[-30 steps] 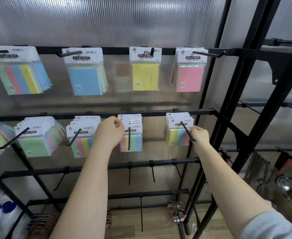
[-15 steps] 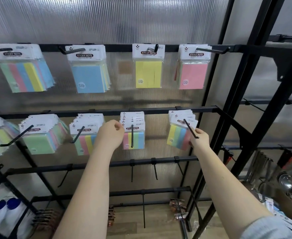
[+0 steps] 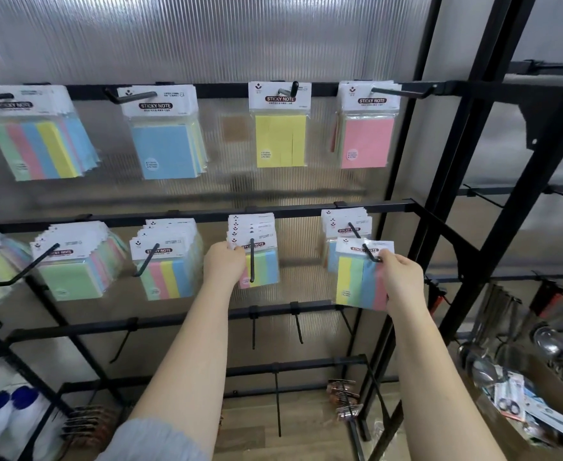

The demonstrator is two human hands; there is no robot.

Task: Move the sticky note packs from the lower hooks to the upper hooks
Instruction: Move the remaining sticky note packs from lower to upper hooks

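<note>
Sticky note packs hang on two rows of black hooks. My right hand grips a four-colour pack at the tip of the lower right hook, forward of the packs behind it. My left hand pinches the left edge of the front pack on the neighbouring lower hook. Above hang a yellow pack and a pink pack on upper hooks. Further left, lower stacks and upper packs also hang.
Black rack uprights stand close on the right. Bare hooks stick out from a bar below my hands. A box of metal utensils sits low on the right, and white bottles with blue caps low on the left.
My right hand has drawn the front four-colour pack forward along the lower right hook to its tip. My left hand has shifted right onto the edge of the neighbouring pack.
</note>
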